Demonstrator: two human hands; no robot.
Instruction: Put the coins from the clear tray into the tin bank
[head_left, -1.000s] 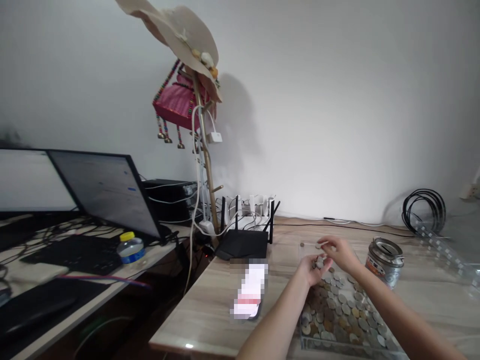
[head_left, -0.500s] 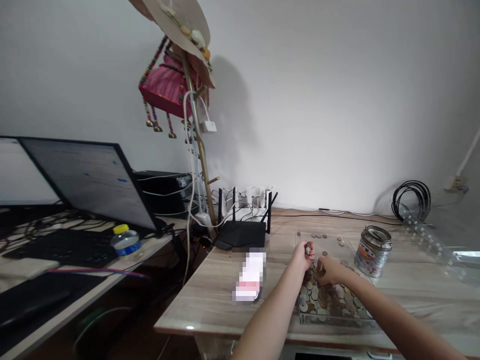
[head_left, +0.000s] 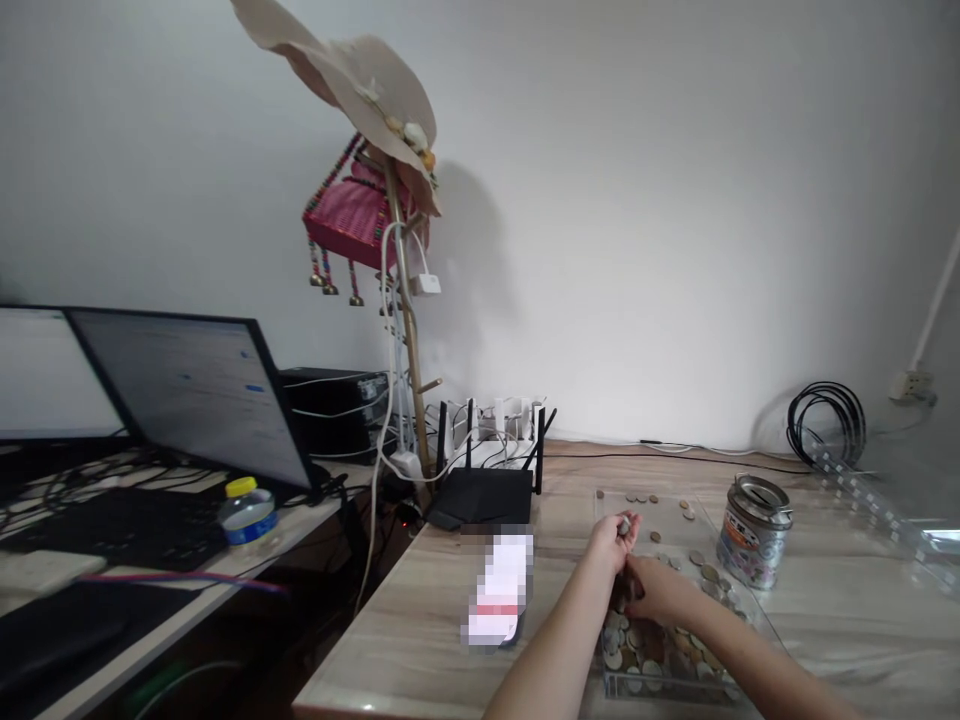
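My left hand [head_left: 616,540] is closed around coins, with a silvery edge showing at its fingertips, above the left part of a clear shallow tray [head_left: 606,500]. Just right of it and lower, my right hand [head_left: 660,592] has its fingers curled down and pressed together on coins at the tray's left side. Its fingertips are partly hidden in shadow. Many loose coins [head_left: 651,675], silver and brassy, lie in the near half of the tray, with a few scattered at its far end. A round metal coin tin [head_left: 752,540] with a slotted lid stands upright right of the tray.
Left of my arms lies a phone [head_left: 499,595] with a blurred screen. Behind it sits a black router [head_left: 484,495] with raised antennas. A coiled black cable [head_left: 825,430] and a clear plastic strip [head_left: 870,505] are at the right. A neighbouring desk holds a bottle [head_left: 247,515].
The view has tilted up a little, so things sit lower. My right hand has come closer to my left hand, at the left side of the coins. My left hand stays closed.
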